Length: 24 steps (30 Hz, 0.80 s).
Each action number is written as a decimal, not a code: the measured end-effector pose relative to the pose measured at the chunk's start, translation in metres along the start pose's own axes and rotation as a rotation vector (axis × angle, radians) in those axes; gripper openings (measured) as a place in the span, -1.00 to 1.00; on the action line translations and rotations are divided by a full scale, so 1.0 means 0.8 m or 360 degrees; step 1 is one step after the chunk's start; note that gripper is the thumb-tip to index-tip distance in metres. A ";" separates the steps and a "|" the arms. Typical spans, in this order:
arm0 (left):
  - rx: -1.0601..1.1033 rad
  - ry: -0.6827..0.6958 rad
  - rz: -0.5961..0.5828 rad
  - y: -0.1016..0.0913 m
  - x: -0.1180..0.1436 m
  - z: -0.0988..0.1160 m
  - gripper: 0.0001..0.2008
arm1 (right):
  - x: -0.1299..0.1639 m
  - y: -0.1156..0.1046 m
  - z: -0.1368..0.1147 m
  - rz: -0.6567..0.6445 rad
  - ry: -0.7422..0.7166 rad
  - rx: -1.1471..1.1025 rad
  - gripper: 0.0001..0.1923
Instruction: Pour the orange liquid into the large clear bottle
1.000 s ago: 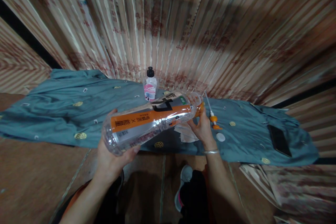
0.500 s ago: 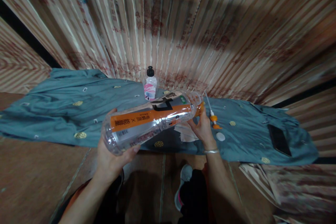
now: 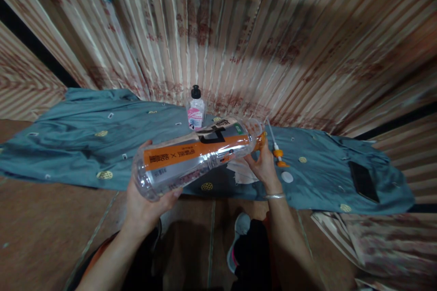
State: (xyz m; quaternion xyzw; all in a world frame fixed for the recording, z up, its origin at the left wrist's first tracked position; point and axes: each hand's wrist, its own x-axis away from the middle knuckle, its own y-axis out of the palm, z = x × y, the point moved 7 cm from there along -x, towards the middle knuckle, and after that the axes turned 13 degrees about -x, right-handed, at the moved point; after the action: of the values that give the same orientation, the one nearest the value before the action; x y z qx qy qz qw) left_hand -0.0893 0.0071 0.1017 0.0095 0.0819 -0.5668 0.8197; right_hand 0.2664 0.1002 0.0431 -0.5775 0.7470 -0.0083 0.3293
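Over a blue-green patterned cloth spread along the foot of a striped curtain wall, I hold a large clear plastic bottle with an orange label off the surface, nearly level at the centre of view. Its long axis runs from about 8 o'clock, where the base sits, to 2 o'clock, where the orange neck end points up and away. My left hand is wrapped around the base, fingers closed on it; my right hand cups the neck end from beneath, clamped there too. To do this well, I judge the base hand should bear the weight while the right steadies the neck. Behind, at 12 o'clock, stands a small black-capped bottle; at 3 o'clock lie a dark phone, an orange pump tube and a white disc.
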 end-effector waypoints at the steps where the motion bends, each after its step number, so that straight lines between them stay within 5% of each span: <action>1: 0.0010 0.0006 0.0005 0.000 0.000 0.000 0.09 | 0.000 0.000 0.000 0.0001 0.0004 -0.0004 -0.14; 24: -0.0021 -0.0037 0.0034 -0.005 -0.002 -0.002 -0.06 | 0.001 0.000 0.002 0.0005 -0.0016 0.0030 -0.13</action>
State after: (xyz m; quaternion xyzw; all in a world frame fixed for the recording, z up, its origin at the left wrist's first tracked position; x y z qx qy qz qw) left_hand -0.0936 0.0076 0.1004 -0.0018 0.0760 -0.5575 0.8267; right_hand 0.2674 0.1003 0.0417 -0.5733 0.7461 -0.0120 0.3385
